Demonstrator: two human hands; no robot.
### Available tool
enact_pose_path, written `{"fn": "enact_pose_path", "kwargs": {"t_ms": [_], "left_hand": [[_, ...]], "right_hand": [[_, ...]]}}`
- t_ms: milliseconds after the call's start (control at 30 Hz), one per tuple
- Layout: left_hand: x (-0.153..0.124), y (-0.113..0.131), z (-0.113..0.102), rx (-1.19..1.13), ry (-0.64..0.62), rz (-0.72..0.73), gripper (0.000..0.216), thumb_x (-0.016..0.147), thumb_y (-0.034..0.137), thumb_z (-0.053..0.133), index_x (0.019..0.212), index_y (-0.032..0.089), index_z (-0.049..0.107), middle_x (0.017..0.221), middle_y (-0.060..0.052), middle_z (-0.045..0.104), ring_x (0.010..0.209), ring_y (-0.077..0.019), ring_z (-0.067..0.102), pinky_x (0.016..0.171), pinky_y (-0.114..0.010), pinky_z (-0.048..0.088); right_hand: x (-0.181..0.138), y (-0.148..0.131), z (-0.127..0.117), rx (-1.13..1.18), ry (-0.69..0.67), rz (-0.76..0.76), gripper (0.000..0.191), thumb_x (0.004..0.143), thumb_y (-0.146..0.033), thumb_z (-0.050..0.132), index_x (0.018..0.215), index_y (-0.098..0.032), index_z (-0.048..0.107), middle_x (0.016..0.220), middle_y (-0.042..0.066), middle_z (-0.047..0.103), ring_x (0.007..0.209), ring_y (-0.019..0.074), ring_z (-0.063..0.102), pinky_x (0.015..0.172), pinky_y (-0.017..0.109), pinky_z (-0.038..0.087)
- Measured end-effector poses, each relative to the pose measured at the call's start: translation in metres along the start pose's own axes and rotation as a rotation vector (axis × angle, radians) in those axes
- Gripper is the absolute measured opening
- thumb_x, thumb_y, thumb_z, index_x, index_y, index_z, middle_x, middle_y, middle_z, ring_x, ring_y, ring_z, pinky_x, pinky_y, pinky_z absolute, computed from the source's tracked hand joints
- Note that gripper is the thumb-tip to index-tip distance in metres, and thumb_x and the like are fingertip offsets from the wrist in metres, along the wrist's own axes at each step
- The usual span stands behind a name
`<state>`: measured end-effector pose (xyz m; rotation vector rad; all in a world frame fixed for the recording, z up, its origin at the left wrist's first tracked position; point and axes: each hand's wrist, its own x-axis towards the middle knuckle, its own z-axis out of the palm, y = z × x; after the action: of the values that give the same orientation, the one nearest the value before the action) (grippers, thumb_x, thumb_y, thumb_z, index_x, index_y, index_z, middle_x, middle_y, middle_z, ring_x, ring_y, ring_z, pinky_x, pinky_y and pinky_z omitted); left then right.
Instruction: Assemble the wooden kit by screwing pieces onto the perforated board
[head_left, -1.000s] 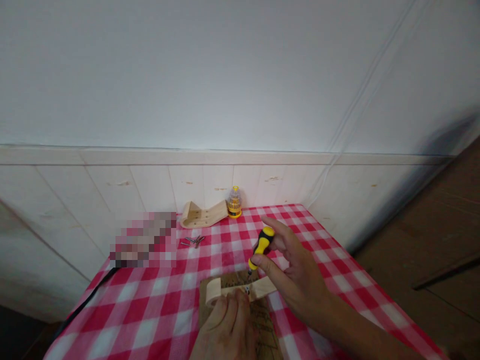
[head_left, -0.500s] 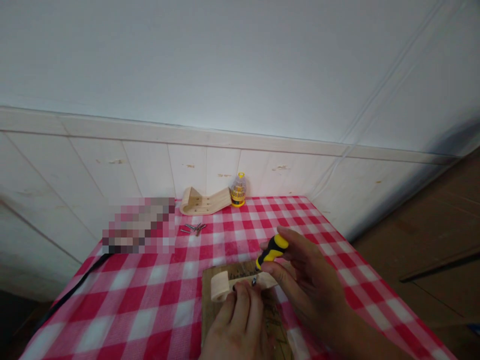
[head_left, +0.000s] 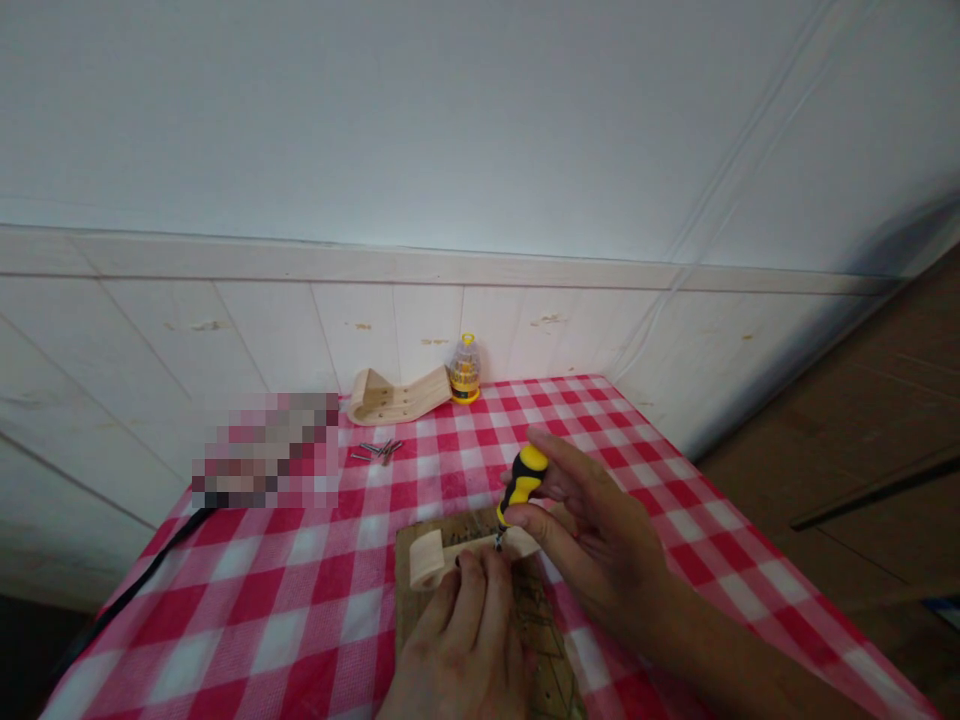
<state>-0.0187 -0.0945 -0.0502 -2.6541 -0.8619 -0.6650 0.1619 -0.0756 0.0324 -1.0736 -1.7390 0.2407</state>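
Near the front of the table, my right hand (head_left: 592, 525) is closed around a yellow and black screwdriver (head_left: 523, 478). The tool is tilted, its tip down at a dark screw (head_left: 498, 541) on a pale, curled wooden piece (head_left: 426, 558). My left hand (head_left: 469, 630) presses on that piece with its fingers bent over it, close beside the screw. Beneath them lies a worn wooden board (head_left: 405, 610). My fingers cover the middle of the wooden piece, and the left thumb is hidden.
Against the white panelled wall stand a second curved wooden piece (head_left: 397, 397) with holes and a clear, yellow-capped container (head_left: 466, 372). Several loose metal screws or pins (head_left: 381, 450) lie on the checked tablecloth (head_left: 300, 560). A blurred-out object (head_left: 266, 450) with a black strap is at the left.
The screwdriver has turned more upright, and its tip has come down onto the screw. My right hand has shifted slightly left. The whole view has moved a little.
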Motion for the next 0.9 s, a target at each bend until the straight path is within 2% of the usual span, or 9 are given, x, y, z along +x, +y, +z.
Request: {"fn": "enact_pose_path", "kwargs": {"t_ms": [100, 333, 467, 733, 900], "left_hand": [[-0.0008, -0.0005, 0.0003, 0.007, 0.01, -0.003, 0.043, 0.099, 0.026, 0.043, 0.135, 0.01, 0.061, 0.13, -0.016, 0.067, 0.116, -0.0299, 0.061, 0.095, -0.044, 0.052], [-0.001, 0.0002, -0.0003, 0.007, 0.023, -0.004, 0.043, 0.099, 0.029, 0.045, 0.134, 0.011, 0.062, 0.13, -0.016, 0.067, 0.117, -0.0306, 0.062, 0.095, -0.044, 0.053], [-0.0006, 0.0019, 0.003, 0.018, 0.08, -0.01, 0.04, 0.099, 0.032, 0.046, 0.127, 0.01, 0.066, 0.128, -0.017, 0.069, 0.114, -0.03, 0.063, 0.09, -0.041, 0.054], [-0.0001, -0.0015, -0.0004, 0.038, 0.0, 0.045, 0.043, 0.1, 0.031, 0.046, 0.134, 0.009, 0.062, 0.131, -0.018, 0.067, 0.116, -0.0314, 0.063, 0.093, -0.044, 0.052], [0.0011, -0.0016, -0.0029, 0.003, -0.032, 0.024, 0.046, 0.099, 0.031, 0.048, 0.138, 0.009, 0.059, 0.135, -0.019, 0.065, 0.119, -0.0329, 0.061, 0.096, -0.048, 0.051]], "right_hand": [[-0.0004, 0.0018, 0.0012, 0.019, -0.035, 0.014, 0.06, 0.094, -0.022, 0.069, 0.148, -0.039, 0.047, 0.103, 0.001, 0.077, 0.078, 0.0166, 0.076, 0.068, 0.025, 0.064], [0.0011, 0.0056, 0.0004, -0.038, -0.062, -0.077, 0.061, 0.095, -0.018, 0.067, 0.149, -0.037, 0.047, 0.118, 0.004, 0.076, 0.091, 0.0192, 0.078, 0.078, 0.028, 0.065], [0.0007, 0.007, 0.0005, -0.021, -0.056, -0.078, 0.056, 0.095, -0.019, 0.067, 0.146, -0.036, 0.05, 0.11, 0.003, 0.078, 0.085, 0.0181, 0.078, 0.076, 0.028, 0.066], [0.0006, 0.0049, -0.0003, -0.013, -0.042, -0.078, 0.052, 0.094, -0.019, 0.068, 0.141, -0.033, 0.052, 0.112, 0.004, 0.076, 0.087, 0.0187, 0.076, 0.079, 0.031, 0.065], [0.0006, 0.0017, -0.002, 0.005, -0.099, -0.079, 0.057, 0.091, -0.012, 0.06, 0.145, -0.029, 0.046, 0.122, 0.008, 0.072, 0.098, 0.0216, 0.075, 0.084, 0.036, 0.064]]}}
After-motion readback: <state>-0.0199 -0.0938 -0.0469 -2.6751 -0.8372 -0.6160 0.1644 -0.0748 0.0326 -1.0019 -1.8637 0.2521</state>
